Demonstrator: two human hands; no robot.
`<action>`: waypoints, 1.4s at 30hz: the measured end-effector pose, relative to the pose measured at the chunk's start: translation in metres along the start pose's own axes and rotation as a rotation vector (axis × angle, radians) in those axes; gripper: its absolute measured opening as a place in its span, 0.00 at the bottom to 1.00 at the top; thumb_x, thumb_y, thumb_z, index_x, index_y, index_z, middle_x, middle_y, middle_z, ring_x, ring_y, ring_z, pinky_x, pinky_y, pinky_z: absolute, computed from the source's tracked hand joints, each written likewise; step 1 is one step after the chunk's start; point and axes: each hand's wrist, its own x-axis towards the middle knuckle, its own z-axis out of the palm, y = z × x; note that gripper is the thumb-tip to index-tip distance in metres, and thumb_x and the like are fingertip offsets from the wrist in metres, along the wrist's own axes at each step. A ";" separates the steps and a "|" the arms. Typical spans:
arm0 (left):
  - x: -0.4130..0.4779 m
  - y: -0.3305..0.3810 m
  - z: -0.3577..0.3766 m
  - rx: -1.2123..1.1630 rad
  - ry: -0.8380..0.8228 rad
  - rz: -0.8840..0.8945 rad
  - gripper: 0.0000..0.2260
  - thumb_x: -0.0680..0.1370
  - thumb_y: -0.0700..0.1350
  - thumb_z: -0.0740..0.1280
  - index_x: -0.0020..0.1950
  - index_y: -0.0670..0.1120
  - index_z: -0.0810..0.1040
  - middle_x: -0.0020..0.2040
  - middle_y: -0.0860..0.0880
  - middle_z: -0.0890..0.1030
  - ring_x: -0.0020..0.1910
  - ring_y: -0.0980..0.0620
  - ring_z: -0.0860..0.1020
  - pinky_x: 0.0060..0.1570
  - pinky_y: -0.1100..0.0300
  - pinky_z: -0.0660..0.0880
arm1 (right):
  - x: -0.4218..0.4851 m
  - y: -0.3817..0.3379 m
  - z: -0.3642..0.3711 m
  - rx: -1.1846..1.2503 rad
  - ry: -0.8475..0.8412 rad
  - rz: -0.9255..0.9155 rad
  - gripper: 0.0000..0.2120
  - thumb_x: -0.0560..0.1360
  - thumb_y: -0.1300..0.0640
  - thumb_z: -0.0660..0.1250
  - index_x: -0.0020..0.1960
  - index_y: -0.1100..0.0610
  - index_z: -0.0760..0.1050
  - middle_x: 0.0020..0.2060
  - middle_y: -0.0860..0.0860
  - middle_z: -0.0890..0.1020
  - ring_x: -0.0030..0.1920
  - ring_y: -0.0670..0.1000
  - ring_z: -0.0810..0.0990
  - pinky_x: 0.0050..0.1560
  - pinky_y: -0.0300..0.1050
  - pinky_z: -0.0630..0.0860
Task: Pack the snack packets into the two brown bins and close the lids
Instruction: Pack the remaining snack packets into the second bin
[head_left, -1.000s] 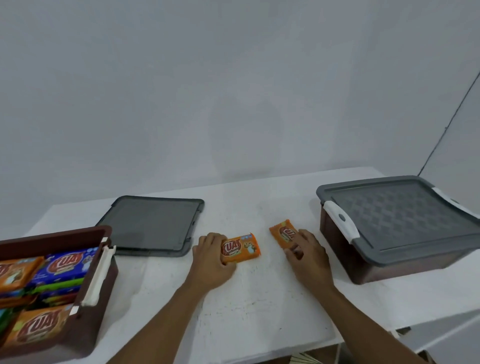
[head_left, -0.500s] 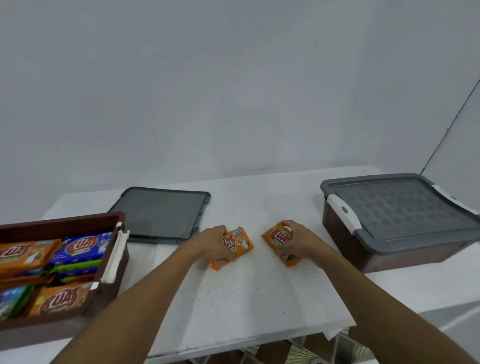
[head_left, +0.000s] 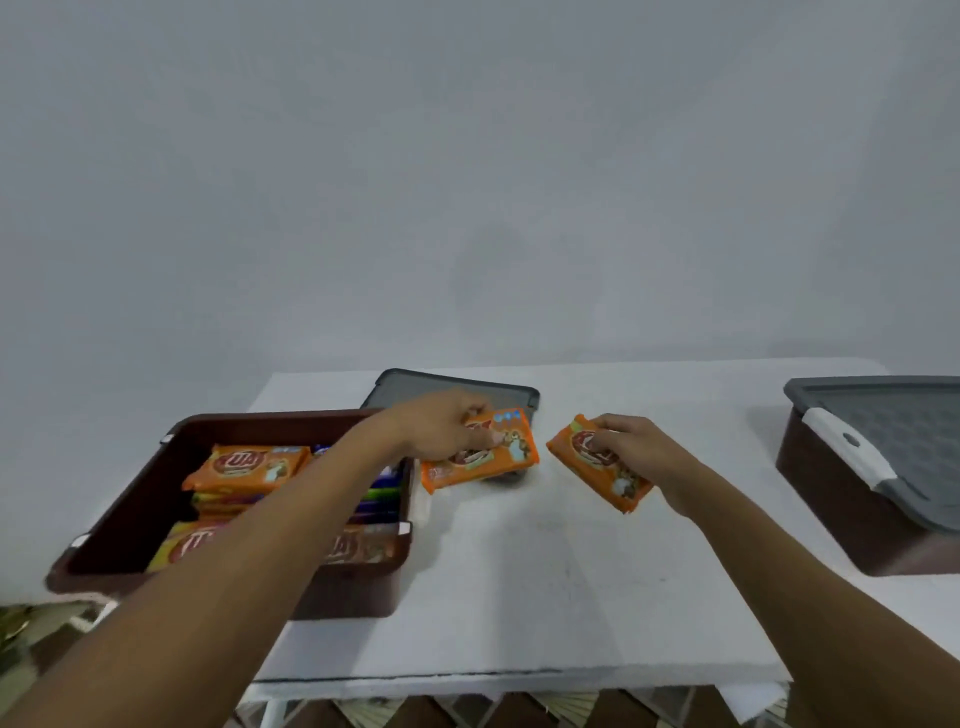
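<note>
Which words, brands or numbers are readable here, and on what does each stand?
"UA", uncertain, first letter blurred: red oval logo on the top orange packet in the open brown bin.
Orange packet in left hand: logo half covered, unreadable.
Orange packet in right hand: logo blurred, unreadable.
Small print everywhere: too small.

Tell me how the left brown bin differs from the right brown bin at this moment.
The left bin is open, with its rim bare; the right bin wears a grey lid. Snack packets show inside the left bin; the right bin's contents are hidden. Both are brown and stand on the white table.
</note>
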 end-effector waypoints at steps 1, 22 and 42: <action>-0.009 -0.009 -0.007 -0.008 0.002 0.008 0.12 0.79 0.55 0.65 0.54 0.48 0.76 0.48 0.50 0.81 0.47 0.50 0.79 0.48 0.56 0.74 | -0.002 -0.008 0.009 0.001 -0.003 -0.011 0.06 0.78 0.54 0.63 0.52 0.48 0.78 0.43 0.49 0.81 0.39 0.50 0.81 0.36 0.40 0.75; -0.122 -0.202 -0.056 0.285 -0.367 -0.083 0.08 0.77 0.52 0.68 0.55 0.54 0.82 0.50 0.59 0.82 0.50 0.57 0.79 0.54 0.55 0.77 | -0.034 -0.134 0.221 -1.019 -0.577 -0.521 0.16 0.79 0.56 0.63 0.67 0.52 0.74 0.60 0.49 0.79 0.56 0.48 0.76 0.58 0.43 0.74; -0.061 -0.185 -0.060 0.248 0.091 0.166 0.08 0.77 0.53 0.68 0.53 0.52 0.77 0.43 0.56 0.80 0.42 0.57 0.78 0.45 0.54 0.78 | 0.003 -0.113 0.171 -0.426 -0.009 -0.569 0.04 0.76 0.54 0.68 0.46 0.45 0.79 0.45 0.41 0.83 0.49 0.42 0.80 0.49 0.45 0.78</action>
